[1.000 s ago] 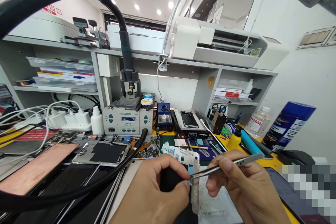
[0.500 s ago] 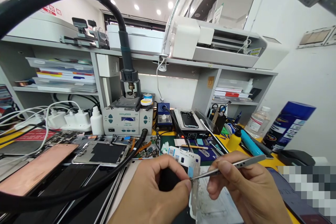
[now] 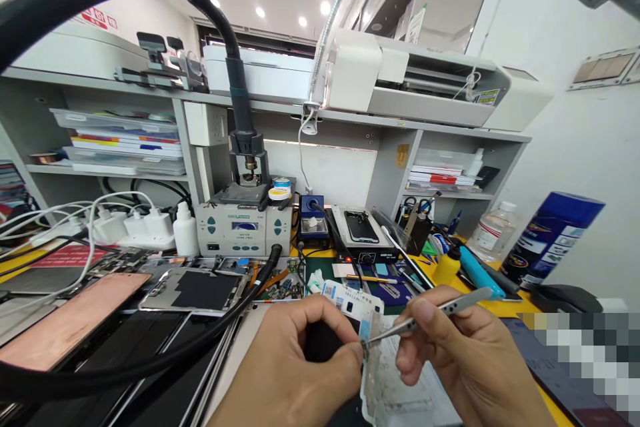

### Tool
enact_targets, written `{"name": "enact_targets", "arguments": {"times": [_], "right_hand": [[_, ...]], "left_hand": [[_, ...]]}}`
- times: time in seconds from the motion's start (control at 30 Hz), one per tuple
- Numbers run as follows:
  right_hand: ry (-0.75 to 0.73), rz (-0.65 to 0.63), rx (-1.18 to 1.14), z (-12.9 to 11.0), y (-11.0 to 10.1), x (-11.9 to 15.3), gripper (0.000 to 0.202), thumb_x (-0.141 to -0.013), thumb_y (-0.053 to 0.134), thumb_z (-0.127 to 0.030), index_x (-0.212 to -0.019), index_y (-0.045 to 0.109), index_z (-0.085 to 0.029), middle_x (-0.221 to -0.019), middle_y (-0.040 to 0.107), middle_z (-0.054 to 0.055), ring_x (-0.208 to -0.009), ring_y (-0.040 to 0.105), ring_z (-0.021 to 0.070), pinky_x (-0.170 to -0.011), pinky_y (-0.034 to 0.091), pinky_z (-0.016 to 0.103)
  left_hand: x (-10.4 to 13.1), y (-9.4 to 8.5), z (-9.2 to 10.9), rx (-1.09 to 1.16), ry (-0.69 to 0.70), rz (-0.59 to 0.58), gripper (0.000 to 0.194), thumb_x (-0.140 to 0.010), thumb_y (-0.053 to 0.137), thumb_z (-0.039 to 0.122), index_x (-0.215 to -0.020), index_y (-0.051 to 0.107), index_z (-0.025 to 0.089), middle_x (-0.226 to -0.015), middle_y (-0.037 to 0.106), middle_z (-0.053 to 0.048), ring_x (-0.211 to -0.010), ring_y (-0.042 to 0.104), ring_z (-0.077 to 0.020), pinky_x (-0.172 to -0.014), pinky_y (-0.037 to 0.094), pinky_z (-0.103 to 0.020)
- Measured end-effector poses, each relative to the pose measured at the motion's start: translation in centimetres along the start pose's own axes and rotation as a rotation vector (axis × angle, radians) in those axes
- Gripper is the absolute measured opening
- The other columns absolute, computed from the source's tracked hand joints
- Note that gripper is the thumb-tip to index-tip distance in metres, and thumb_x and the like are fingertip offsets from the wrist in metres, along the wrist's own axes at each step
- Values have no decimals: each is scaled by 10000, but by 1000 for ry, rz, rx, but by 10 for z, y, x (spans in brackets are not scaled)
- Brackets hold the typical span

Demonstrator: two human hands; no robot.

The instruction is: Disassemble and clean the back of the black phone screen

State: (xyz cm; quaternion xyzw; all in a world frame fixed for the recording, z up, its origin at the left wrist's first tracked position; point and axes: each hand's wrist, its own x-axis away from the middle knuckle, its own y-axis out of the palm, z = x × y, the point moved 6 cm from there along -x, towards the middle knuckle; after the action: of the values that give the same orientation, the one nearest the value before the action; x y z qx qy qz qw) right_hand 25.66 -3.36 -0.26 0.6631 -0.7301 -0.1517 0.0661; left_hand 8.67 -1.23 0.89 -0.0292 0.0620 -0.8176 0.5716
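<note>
Metal tweezers point(image 3: 450, 307) are pinched between the thumb and fingers of my right hand point(image 3: 450, 347), tilted down to the left. Their tips meet the edge of a phone part point(image 3: 371, 367) beside my left thumb. My left hand point(image 3: 305, 360) is closed, thumb and forefinger pressed on that part's left edge; its lower end points toward me. The part has a white printed upper end point(image 3: 355, 300), a small blue patch and a translucent strip. Whatever lies between the tweezer tips is too small to tell. Under my right hand is a whitish, stained flat pad point(image 3: 415, 380).
A thick black hose point(image 3: 150, 370) curves across phone screens at the left. Behind stand a hot-air station point(image 3: 245, 230), a soldering iron holder point(image 3: 313, 230) and a heating plate point(image 3: 363, 233). Bottles and a blue can point(image 3: 550, 237) stand at the right, near a yellow bottle point(image 3: 447, 267).
The tweezers and my right hand have shifted slightly, with the tweezers' rear end moving a little left and up. My left hand keeps its grip.
</note>
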Motion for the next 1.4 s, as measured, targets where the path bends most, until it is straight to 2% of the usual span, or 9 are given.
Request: {"name": "enact_targets", "arguments": {"times": [0.4,0.53,0.67,0.83,1.03,1.23,1.4], "right_hand": [[207,11,-42,9,3,-3,339,-725,856,-415,-671,655,-148,-500,687,21,-401,606,107,-420,516,176],[178,-7,-48,9,3,-3,342,-745,839,-426,-674,653,-147,-477,685,33,-401,615,118,-424,513,180],[98,32,-17,2,4,0,325,-732,851,-409,-685,654,-155,-495,708,50,-420,633,132,-451,530,199],[11,84,43,-4,4,4,326,-703,862,-425,-689,671,-161,-484,705,45,-419,640,155,-452,543,237],[-27,101,89,-5,2,5,320,-716,853,-427,-690,676,-162,-491,715,57,-423,652,167,-458,556,250],[72,15,-10,2,4,1,307,-747,844,-397,-687,663,-157,-504,718,57,-430,648,137,-460,544,206],[170,-32,-71,8,4,-2,311,-773,831,-382,-691,648,-144,-507,714,43,-419,636,115,-443,540,178]], "left_hand": [[0,0,1,55,5,-40,125,-673,632,291,-603,616,189,-590,535,30,-615,451,-139,-585,336,-272],[0,-1,0,12,13,-17,115,-671,637,286,-611,626,189,-606,570,21,-630,493,-150,-603,364,-275],[1,-3,1,-45,54,29,72,-664,638,259,-638,641,192,-642,610,11,-666,535,-171,-627,389,-285],[-1,-4,2,-133,98,60,106,-705,621,247,-614,647,199,-650,623,9,-639,528,-163,-625,389,-290],[-2,-3,1,-179,102,88,114,-689,601,243,-589,637,204,-627,607,10,-608,521,-158,-663,414,-300],[-2,-2,1,-161,95,96,110,-682,586,240,-581,611,207,-633,587,20,-591,498,-143,-731,441,-314],[-2,-2,-1,-149,96,62,111,-694,593,237,-587,608,208,-598,565,34,-577,486,-137,-674,435,-289]]}}
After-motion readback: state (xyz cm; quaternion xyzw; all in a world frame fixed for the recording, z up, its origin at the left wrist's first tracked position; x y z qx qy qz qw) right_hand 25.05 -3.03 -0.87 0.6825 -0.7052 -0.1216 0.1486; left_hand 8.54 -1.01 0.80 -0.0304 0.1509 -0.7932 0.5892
